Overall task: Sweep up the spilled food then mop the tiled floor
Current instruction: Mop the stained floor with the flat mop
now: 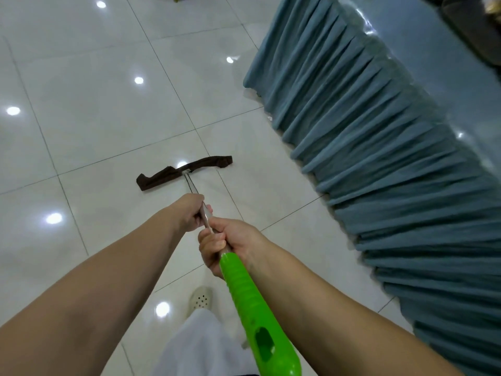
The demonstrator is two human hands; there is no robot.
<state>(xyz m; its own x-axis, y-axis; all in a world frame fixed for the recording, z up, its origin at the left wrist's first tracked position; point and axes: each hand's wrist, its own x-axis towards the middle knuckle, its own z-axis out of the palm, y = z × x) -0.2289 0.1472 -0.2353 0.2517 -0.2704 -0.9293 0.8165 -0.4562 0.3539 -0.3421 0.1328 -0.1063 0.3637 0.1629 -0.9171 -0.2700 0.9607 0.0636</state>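
Green mop handle (254,308) at bottom center, right hand (230,245) and left hand (189,213) both wrapped tight around the pole, brown mop head (184,172) flat on the tile floor (95,77) mid-frame.

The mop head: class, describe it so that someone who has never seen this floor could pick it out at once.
Start from the pleated blue-grey table skirt on the right and look left across the glossy white tiled floor. There, at the far end of a thin metal pole held by the left hand and the right hand, lies the mop head. It is the only dark brown, flat cloth strip on the pale tiles.
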